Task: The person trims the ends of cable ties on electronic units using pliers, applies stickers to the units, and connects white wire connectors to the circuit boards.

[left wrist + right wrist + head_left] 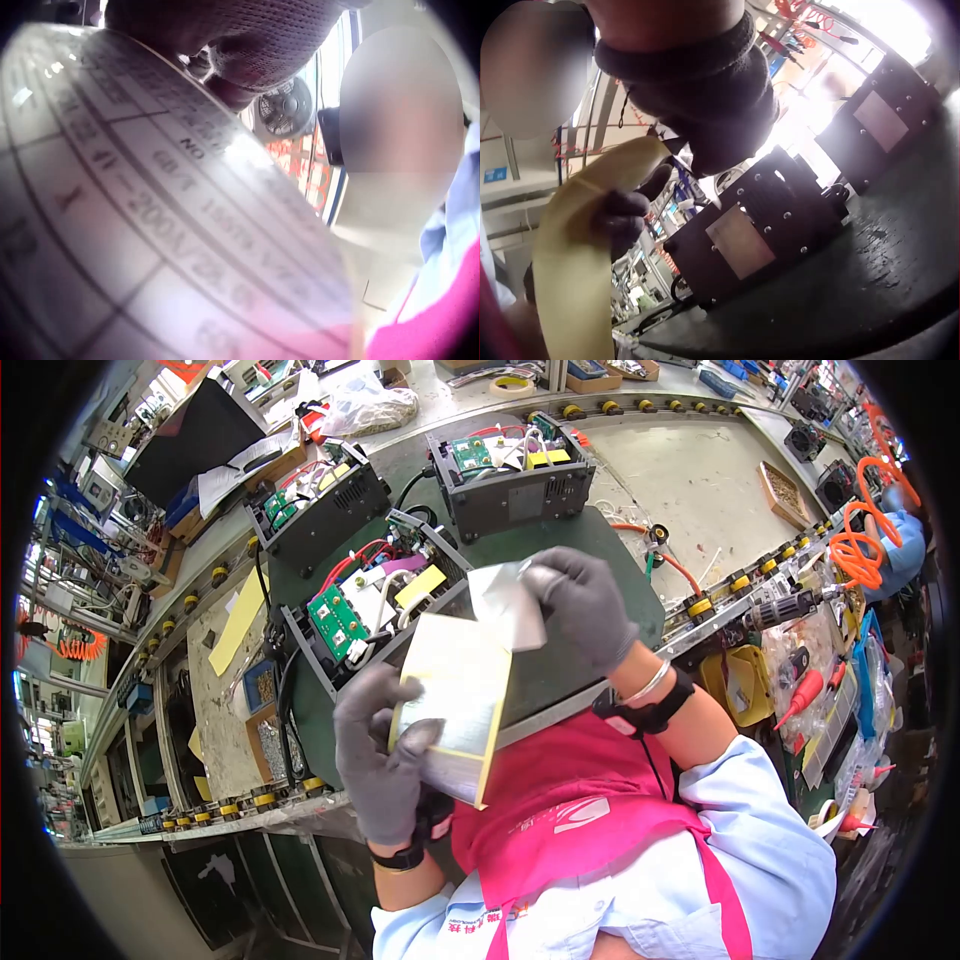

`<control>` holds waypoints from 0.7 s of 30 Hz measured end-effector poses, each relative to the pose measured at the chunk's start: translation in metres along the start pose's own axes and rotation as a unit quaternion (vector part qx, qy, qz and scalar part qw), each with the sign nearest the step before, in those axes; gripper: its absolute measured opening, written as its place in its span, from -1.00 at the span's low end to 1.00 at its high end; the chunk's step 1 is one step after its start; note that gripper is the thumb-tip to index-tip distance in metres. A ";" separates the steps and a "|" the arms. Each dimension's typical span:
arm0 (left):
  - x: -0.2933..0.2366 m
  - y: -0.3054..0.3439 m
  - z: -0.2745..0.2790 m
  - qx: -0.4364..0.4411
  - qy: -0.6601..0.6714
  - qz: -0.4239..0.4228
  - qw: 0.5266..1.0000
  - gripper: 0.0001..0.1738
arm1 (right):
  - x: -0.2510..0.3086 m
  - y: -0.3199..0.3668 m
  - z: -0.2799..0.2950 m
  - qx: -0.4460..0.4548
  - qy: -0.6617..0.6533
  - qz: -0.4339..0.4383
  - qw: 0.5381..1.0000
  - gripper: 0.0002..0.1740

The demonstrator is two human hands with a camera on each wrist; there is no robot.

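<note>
Both hands wear grey gloves. The left hand (385,745) grips a stack of label sheets (455,690) with yellowish edges, thumb on the face. Printed text and ruled lines on a label sheet (150,195) fill much of the left wrist view. Between its thumb and fingers the right hand (585,605) pinches a thin whitish sheet (505,605), which overlaps the stack's upper right corner in the head view. A pale yellow sheet (574,247) curves past fingers at the left of the right wrist view.
Behind the hands, an open device (370,605) with a green circuit board stands on the dark green work surface (620,580). Two more open devices (520,485) (320,500) are beyond it. A yellow bin (740,685) and red-tipped bottles (800,695) lie at the right.
</note>
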State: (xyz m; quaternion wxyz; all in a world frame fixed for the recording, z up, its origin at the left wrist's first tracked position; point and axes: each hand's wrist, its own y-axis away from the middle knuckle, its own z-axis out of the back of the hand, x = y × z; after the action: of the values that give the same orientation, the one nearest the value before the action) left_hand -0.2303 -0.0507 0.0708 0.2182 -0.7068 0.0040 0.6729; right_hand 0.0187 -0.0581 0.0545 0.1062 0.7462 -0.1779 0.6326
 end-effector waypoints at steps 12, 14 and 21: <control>0.008 -0.022 -0.003 0.211 -0.022 0.064 0.975 -0.21 | 0.056 0.026 -0.024 0.178 0.442 0.368 0.799 -0.55; 0.005 -0.024 0.000 0.256 0.020 0.029 0.966 -0.18 | 0.068 0.004 -0.009 0.213 0.442 0.263 0.831 -0.46; 0.006 -0.031 -0.004 0.311 -0.014 0.071 0.948 -0.38 | 0.067 -0.034 0.012 0.461 0.275 -0.114 0.836 -0.64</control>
State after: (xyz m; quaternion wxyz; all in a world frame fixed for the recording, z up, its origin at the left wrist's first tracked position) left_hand -0.2169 -0.0225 0.0747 0.3792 -0.5923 0.2601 0.6616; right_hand 0.0521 -0.0408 0.1206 -0.1342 0.5196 0.2567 0.8038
